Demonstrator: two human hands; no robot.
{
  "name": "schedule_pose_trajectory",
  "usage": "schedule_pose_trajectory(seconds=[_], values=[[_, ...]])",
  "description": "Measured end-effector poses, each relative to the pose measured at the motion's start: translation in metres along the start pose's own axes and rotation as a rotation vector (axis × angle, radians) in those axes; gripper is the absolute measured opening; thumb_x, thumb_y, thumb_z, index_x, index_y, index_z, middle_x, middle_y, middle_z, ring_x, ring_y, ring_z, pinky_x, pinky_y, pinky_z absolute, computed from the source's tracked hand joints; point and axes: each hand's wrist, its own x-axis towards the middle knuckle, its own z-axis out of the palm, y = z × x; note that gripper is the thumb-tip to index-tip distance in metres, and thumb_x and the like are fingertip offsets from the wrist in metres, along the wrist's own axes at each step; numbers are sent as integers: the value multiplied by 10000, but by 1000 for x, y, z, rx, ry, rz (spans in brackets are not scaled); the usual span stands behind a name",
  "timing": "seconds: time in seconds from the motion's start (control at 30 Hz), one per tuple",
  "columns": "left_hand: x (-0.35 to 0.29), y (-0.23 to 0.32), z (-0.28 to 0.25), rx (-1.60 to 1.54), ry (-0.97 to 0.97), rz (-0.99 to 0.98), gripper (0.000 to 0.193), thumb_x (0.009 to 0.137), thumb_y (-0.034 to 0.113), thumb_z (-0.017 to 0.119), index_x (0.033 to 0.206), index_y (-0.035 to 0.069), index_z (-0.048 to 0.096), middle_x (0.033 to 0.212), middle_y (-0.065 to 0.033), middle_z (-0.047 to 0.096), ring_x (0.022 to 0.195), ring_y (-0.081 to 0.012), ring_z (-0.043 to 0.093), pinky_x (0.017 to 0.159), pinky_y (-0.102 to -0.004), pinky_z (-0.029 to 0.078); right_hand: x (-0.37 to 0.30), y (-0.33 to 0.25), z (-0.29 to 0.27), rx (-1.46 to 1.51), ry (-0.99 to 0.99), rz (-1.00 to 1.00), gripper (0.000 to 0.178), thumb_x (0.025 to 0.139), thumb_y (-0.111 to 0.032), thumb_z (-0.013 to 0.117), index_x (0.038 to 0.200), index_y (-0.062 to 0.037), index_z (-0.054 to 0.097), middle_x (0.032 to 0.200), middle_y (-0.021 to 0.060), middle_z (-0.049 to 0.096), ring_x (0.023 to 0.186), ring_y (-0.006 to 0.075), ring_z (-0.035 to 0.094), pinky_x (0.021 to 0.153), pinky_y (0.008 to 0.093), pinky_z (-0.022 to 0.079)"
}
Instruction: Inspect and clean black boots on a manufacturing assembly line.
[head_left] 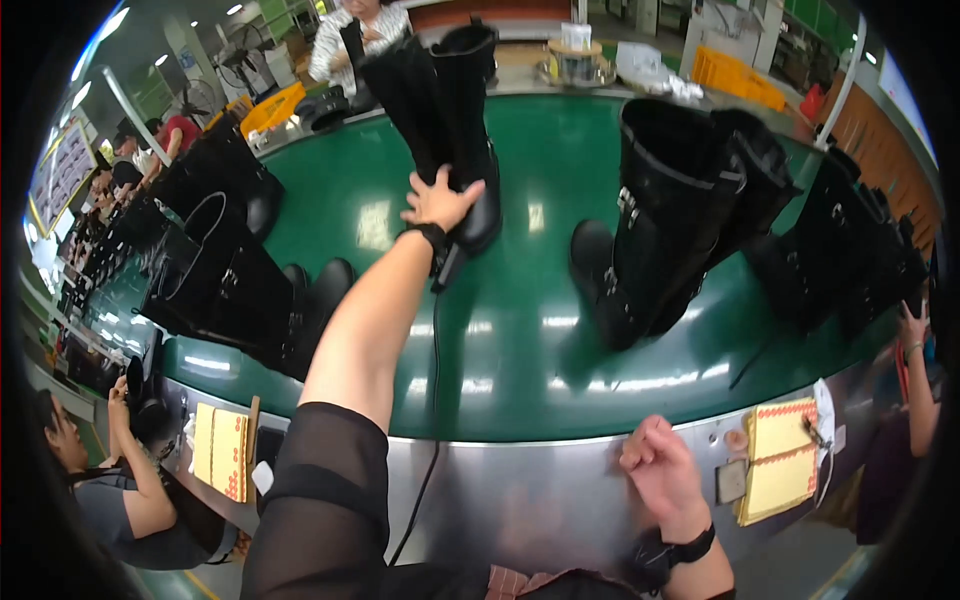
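My left hand (440, 203), with a dark band at its wrist, reaches far over the green surface. Its fingers are spread against the lower part of a pair of tall black boots (465, 110) standing upright at the far middle. Just past that wrist is a small dark object (449, 268), partly hidden; a thin black cord (436, 370) runs from it toward me. Close to my body, my right hand (662, 468) hovers by the metal edge, fingers curled in, with nothing visible in them. To its upper right stands another pair of tall black buckled boots (650, 220).
More black boots stand at left (235, 290) and right (840, 240) on the green belt (545, 390). Yellow paper stacks (780, 460) lie along the metal ledge (530, 490). Co-workers are at the left, far side and right. A yellow crate (738, 78) sits beyond the belt.
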Motion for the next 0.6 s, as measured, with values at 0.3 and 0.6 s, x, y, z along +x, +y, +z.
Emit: schedule_pose_trajectory(seconds=[0.3, 0.6], values=[[-68, -13, -12, 198, -221, -40, 1044, 735, 796, 613, 1561, 231, 314, 1658, -179, -48, 1480, -530, -35, 1088, -776, 129, 4, 2, -3, 26, -21, 10, 60, 957, -143, 576, 940, -97, 543, 707, -9, 462, 736, 160, 488, 720, 294, 397], [-40, -12, 34, 204, 38, 47, 824, 850, 589, 686, 1453, 96, 416, 1616, -235, 61, 1394, -664, 2, 1093, -742, 218, 0, 6, 4, -63, -21, 37, 63, 959, -135, 571, 920, -91, 548, 693, -15, 457, 725, 154, 483, 724, 289, 397]])
